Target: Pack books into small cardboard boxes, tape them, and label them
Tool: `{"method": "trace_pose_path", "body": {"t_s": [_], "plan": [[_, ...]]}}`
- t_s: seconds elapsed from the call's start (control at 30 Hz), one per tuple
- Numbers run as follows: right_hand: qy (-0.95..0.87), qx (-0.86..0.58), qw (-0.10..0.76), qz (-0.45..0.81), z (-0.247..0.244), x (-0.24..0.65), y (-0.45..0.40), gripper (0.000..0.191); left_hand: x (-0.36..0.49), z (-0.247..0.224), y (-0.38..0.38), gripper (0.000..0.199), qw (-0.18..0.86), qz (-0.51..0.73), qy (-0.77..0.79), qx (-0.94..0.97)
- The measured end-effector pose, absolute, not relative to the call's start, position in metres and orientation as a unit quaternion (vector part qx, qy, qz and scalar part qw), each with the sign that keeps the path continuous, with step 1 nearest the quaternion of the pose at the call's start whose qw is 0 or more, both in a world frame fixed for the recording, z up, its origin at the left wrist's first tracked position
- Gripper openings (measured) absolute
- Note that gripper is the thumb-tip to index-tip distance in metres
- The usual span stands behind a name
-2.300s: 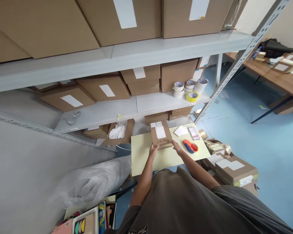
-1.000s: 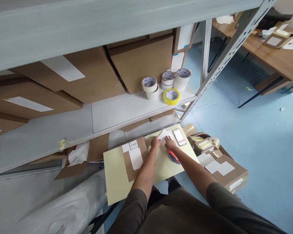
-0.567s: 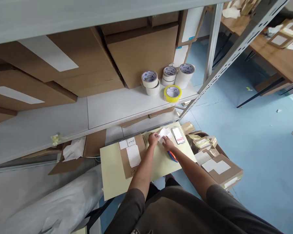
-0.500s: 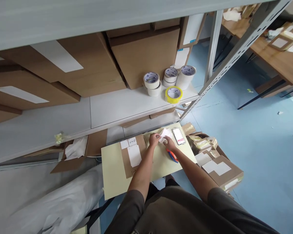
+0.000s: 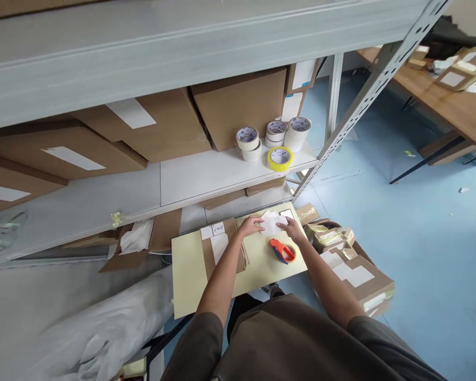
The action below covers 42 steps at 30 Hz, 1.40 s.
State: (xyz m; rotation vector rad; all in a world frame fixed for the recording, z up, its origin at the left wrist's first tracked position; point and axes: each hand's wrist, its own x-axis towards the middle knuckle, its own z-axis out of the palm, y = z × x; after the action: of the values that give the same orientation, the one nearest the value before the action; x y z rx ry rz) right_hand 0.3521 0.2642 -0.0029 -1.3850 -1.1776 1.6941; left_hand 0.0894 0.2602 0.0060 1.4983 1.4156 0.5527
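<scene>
The left hand (image 5: 250,226) and right hand (image 5: 291,229) pinch white paper (image 5: 270,223) at its opposite sides, near the far edge of the table (image 5: 188,278). A band of tabletop separates the cardboard box (image 5: 208,257) from the left edge. The tape dispenser (image 5: 281,251) lies nearer the body, inside the right edge. Beyond, 1 yellow tape roll (image 5: 280,166) sits by the front edge of the shelf (image 5: 198,177).

- A packing stockroom, by the look of it
- Metal rack (image 5: 206,58) loaded with cardboard boxes (image 5: 241,108)
- Tape rolls (image 5: 296,139) on its shelf (image 5: 206,177)
- Taped parcels (image 5: 375,288) heaped beside a table (image 5: 187,280)
</scene>
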Motion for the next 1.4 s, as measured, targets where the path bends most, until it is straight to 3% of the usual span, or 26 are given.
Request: {"method": "trace_pose_path", "body": {"t_s": [0.17,0.3,0.67,0.83,1.0,1.13,1.27,1.4], "plan": [[-0.392,-0.532,0.357,0.660,0.009,0.370,0.261,0.048,0.094,0.014,0.267,0.027,0.493,0.212,0.582,0.612],[-0.370,-0.556,0.391,0.634,0.007,0.373,0.258,0.046,0.103,0.019,0.275,0.031,0.539,0.198,0.564,0.593],[-0.302,-0.547,0.458,0.632,0.020,0.401,0.260,0.053,0.091,0.030,0.291,0.036,0.542,0.243,0.582,0.555],[-0.355,-0.479,0.429,0.679,0.053,0.375,0.259,0.045,0.121,0.042,0.279,0.062,0.564,0.301,0.563,0.523],[-0.458,-0.447,0.360,0.679,0.094,0.347,0.262,0.032,0.109,0.074,0.234,0.070,0.533,0.405,0.586,0.456],[-0.549,-0.403,0.295,0.670,0.120,0.307,0.256,0.024,0.068,0.101,0.168,0.065,0.536,0.389,0.583,0.470],[-0.610,-0.342,0.279,0.658,0.140,0.228,0.228,0.035,0.028,0.117,0.100,0.053,0.521,0.362,0.631,0.446],[-0.617,-0.307,0.293,0.663,0.148,0.160,0.189,0.046,-0.011,0.124,0.052,0.054,0.473,0.470,0.666,0.334]]}}
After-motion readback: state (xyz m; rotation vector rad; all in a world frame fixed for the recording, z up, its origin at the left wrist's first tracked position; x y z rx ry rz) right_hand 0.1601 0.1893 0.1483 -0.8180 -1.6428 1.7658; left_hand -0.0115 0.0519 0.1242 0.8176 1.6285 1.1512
